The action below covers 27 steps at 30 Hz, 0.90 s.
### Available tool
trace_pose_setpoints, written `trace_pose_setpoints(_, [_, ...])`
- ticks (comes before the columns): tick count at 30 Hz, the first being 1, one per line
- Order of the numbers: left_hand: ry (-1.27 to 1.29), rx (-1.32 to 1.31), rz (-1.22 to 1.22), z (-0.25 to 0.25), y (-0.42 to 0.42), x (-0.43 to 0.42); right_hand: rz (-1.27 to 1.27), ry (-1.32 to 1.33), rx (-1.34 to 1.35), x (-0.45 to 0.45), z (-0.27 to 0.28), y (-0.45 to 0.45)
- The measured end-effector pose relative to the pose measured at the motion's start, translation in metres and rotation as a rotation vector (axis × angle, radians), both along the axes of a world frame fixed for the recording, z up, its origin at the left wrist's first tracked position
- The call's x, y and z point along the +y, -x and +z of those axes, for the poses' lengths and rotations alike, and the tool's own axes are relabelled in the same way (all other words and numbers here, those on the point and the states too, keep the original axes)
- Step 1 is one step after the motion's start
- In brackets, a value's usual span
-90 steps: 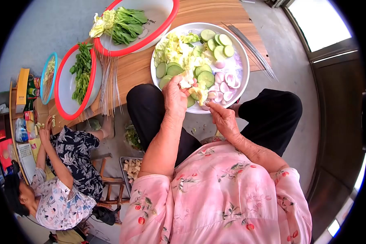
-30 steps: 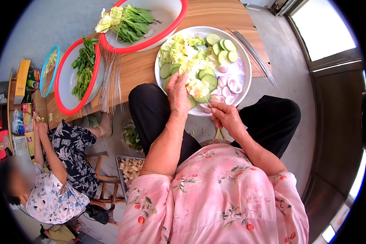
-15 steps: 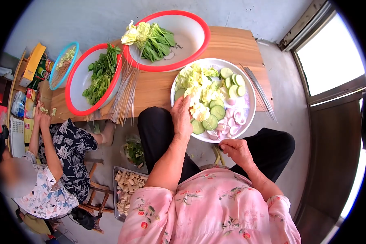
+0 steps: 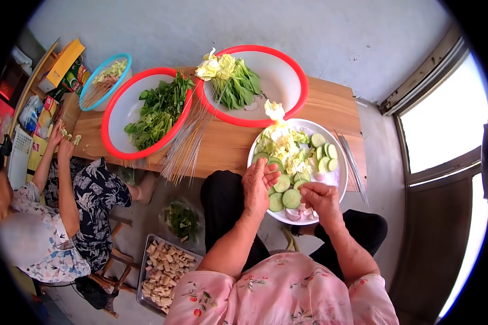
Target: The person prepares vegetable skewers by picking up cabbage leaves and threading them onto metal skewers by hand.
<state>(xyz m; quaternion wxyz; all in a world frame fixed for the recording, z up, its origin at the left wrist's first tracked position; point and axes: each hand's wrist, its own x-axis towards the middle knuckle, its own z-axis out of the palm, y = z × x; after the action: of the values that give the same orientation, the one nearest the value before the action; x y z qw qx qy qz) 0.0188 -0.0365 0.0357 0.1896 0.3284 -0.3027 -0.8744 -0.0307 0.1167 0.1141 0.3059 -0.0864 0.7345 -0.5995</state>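
My right hand [image 4: 321, 200] pinches the lower end of a thin metal skewer. Pale yellow cabbage leaves [image 4: 275, 111] sit at the skewer's far tip, which points up and left over the plate. Just left of the skewer, my left hand [image 4: 257, 187] is open with its fingers apart and nothing in it. Beneath both hands is a round white plate [image 4: 339, 190] holding cucumber slices [image 4: 291, 198], more leaves, and pinkish onion pieces [image 4: 294, 214] that are partly hidden by my right hand.
Bare skewers [image 4: 353, 165] lie right of the plate; another bundle [image 4: 185, 149] hangs over the table's [image 4: 331, 100] front edge. Two red-rimmed basins [image 4: 302, 81] hold greens. A co-worker [image 4: 65, 227] sits left, handling small pieces. A metal tray [image 4: 141, 281] of chunks stands on the floor.
My left hand has let go of the leaves and drawn back, its fingers opening. The skewer with its leaves has swung up, and my right hand is closer to the left. The whole view has shifted.
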Motion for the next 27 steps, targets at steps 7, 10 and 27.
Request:
trace_pose_setpoints(7, [-0.057, -0.007, 0.006, 0.000, -0.001, -0.008, -0.003, 0.036, 0.156, -0.119, -0.006, 0.075])
trace_pose_setpoints(10, [-0.075, -0.011, 0.025, 0.000, -0.001, -0.011, -0.017, 0.077, 0.206, -0.167, -0.016, 0.097])
trace_pose_setpoints(27, [-0.084, -0.061, 0.059, -0.003, 0.003, -0.022, 0.106, 0.078, 0.210, -0.295, -0.029, 0.102])
